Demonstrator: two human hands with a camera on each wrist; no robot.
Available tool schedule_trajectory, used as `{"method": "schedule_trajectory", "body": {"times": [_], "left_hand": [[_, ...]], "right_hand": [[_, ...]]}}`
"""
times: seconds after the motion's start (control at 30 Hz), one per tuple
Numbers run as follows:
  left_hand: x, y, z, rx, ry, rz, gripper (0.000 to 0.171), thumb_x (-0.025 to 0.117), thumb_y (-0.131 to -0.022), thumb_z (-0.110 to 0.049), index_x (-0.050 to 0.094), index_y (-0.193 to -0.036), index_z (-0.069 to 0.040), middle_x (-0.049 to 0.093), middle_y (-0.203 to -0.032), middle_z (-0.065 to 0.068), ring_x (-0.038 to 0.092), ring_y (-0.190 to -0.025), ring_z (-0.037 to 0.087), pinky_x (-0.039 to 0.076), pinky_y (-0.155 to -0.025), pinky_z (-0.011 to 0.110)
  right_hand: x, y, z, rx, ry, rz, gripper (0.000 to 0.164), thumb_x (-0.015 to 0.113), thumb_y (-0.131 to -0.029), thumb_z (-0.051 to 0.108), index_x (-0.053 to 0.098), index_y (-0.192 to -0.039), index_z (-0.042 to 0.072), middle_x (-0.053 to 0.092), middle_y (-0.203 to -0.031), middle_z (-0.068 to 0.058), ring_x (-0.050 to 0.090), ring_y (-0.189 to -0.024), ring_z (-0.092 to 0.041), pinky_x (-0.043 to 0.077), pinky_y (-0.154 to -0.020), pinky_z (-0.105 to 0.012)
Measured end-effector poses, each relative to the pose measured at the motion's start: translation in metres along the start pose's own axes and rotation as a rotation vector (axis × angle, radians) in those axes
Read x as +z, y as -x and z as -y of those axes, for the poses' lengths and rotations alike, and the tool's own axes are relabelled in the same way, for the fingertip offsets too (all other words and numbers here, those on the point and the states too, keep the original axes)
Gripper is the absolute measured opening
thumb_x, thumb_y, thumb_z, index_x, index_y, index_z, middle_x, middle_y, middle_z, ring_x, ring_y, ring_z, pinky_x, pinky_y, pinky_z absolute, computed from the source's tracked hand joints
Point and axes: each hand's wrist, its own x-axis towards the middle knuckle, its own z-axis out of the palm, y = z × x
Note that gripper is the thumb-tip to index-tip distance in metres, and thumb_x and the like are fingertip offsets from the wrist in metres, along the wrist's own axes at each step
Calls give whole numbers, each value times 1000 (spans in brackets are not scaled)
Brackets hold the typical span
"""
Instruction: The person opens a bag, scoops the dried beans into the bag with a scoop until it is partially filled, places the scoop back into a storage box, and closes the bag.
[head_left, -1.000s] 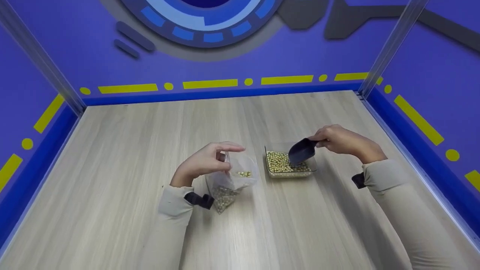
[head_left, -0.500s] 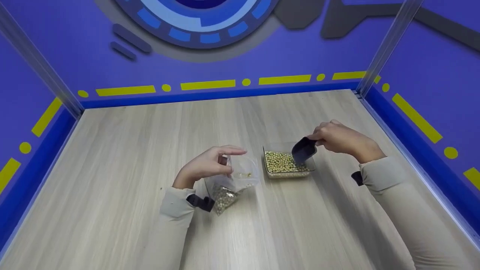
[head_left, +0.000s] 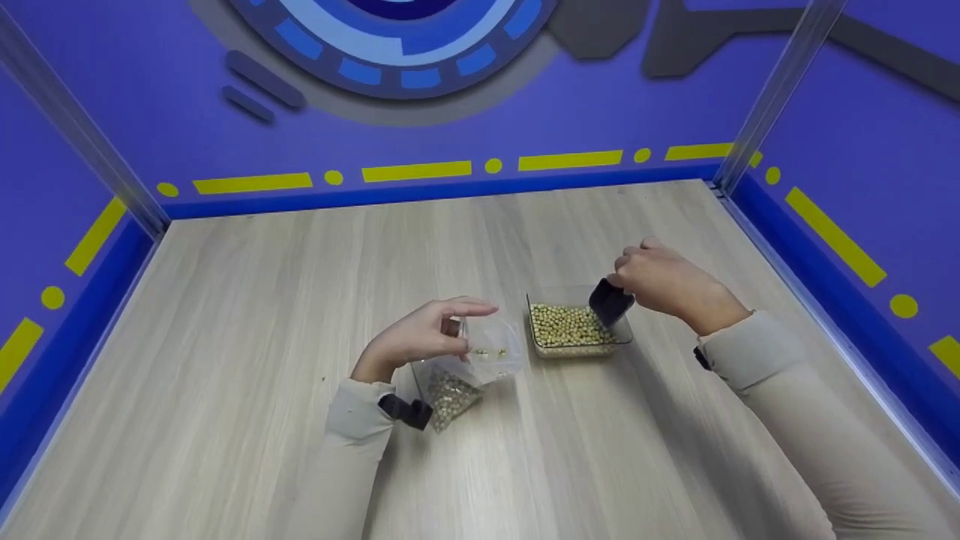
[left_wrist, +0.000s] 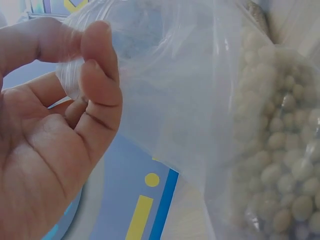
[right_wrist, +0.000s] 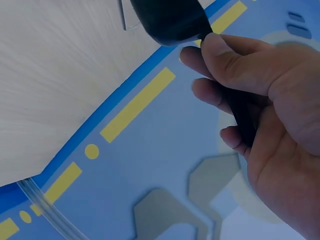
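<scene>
My left hand (head_left: 416, 336) pinches the rim of a clear plastic zip bag (head_left: 455, 399), whose mouth stands open toward the right. Dried peas (left_wrist: 292, 165) fill the bag's lower part, and a few show inside its mouth. My right hand (head_left: 671, 286) grips the handle of a black scoop (head_left: 612, 302). Its blade tilts steeply down into the right side of a clear rectangular container (head_left: 577, 351) of yellow-green peas (head_left: 566, 324); the tip is hidden among them. The right wrist view shows fingers and thumb wrapped around the scoop's handle (right_wrist: 242, 120).
A pale wood-grain table (head_left: 247, 300) carries the bag and container, which stand a short gap apart. Blue panels (head_left: 420, 142) with yellow marks enclose the back and both sides. A tiny dark speck (head_left: 323, 379) lies left of the left hand.
The scoop has shifted right through the peas to the container's right side and stands steeper, as the right hand turned with it. The left hand and bag have moved slightly right and nearer.
</scene>
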Motion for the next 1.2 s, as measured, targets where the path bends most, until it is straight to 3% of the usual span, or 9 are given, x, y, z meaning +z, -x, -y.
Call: {"method": "schedule_trajectory", "body": {"times": [0.2,0.43,0.7,0.87,1.2], "left_hand": [[2,0,2,-9,19,4,61,52,-80,9,46,-141,1,40,-148,18,49,-61,5,58,-72,30],[2,0,5,-10,17,9,62,53,-80,9,46,-141,2,39,-149,17,47,-59,6,57,-71,27],[2,1,8,-3,19,20,62,53,-81,9,45,-141,1,38,-150,17,46,-58,7,57,-72,26],[2,1,9,1,15,24,61,53,-82,10,44,-142,2,38,-150,17,44,-58,5,57,-72,26],[3,1,9,6,19,22,60,54,-82,9,45,-141,2,40,-149,18,46,-60,6,57,-71,25]], "right_hand": [[3,-4,11,23,77,-28,12,79,-71,1,71,-74,11,64,-69,-4,56,-68,-22,31,-59,-32],[2,-10,18,53,86,33,11,76,-75,4,69,-68,10,64,-66,-4,55,-63,-22,27,-56,-30],[12,-10,7,93,-172,116,14,66,-78,-1,70,-70,9,66,-69,-7,54,-60,-21,27,-57,-30],[14,-8,2,110,-276,140,13,69,-79,-1,76,-87,6,71,-80,-10,62,-71,-26,40,-66,-40],[24,-2,-6,130,-443,162,28,67,-83,-2,74,-109,5,73,-96,-13,66,-86,-30,49,-80,-50]]}}
